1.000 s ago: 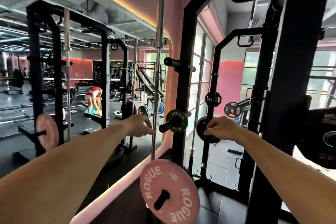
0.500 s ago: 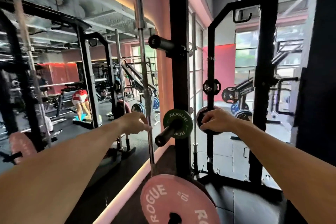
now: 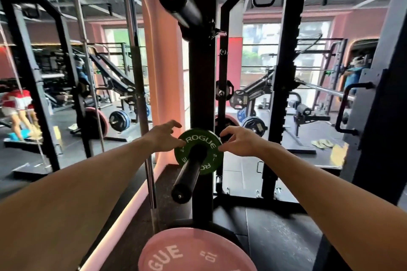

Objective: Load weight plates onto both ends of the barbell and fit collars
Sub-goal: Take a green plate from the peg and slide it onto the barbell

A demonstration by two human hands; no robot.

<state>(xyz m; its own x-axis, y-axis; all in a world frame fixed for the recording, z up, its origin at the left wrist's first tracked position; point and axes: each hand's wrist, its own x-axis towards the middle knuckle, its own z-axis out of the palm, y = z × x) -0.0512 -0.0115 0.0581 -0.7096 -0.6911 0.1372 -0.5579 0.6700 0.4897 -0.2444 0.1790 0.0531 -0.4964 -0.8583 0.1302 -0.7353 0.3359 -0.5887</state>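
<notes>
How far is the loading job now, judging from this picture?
Done: nothing visible. In hand: both hands, left hand and right hand, grip the rim of the green plate, which sits on its storage peg. Left: carrying plates to the barbell and fitting collars.

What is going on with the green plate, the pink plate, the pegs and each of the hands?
green plate: threaded on the middle storage peg, against the rack upright.
middle storage peg: bare in front of the green plate.
upper storage peg: bare.
pink plate: low on the rack, partly out of view.
left hand: fingertips on the plate's left rim.
right hand: fingertips on its right rim.
</notes>
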